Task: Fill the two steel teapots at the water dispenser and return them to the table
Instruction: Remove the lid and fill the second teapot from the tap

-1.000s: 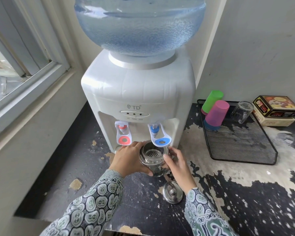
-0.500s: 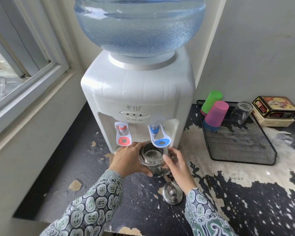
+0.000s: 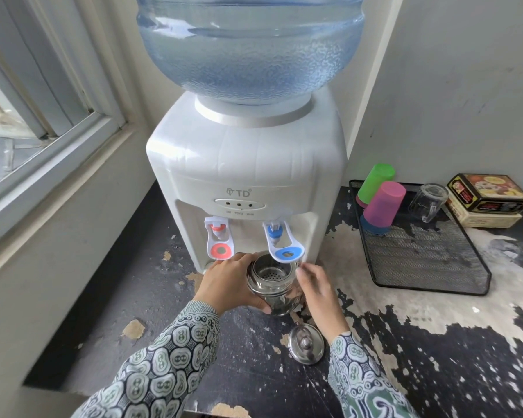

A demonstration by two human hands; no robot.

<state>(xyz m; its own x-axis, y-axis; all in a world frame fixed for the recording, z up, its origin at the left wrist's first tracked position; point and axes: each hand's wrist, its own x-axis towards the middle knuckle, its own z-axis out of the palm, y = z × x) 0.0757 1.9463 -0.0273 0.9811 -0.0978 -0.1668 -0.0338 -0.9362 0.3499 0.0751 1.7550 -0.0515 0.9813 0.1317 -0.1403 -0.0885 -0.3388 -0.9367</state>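
One steel teapot (image 3: pixel 272 286) stands lidless on the worn counter, right under the blue tap lever (image 3: pixel 287 253) of the white water dispenser (image 3: pixel 245 164). A perforated strainer shows inside its mouth. My left hand (image 3: pixel 230 286) wraps around the pot's left side. My right hand (image 3: pixel 317 292) is at the pot's right side, fingers apart and blurred, with the fingertips just below the blue lever. The pot's steel lid (image 3: pixel 305 343) lies knob up on the counter in front of it. No second teapot is in view.
A red tap lever (image 3: pixel 221 250) sits left of the blue one. A black mesh tray (image 3: pixel 429 267) at the right holds green and pink plastic cups (image 3: pixel 384 203) and a glass mug (image 3: pixel 429 203). Stacked boxes (image 3: pixel 489 194) stand behind it. A window and wall close the left side.
My right hand's fingers have lifted off the teapot's rim toward the blue lever. The left hand and the teapot have stayed put.
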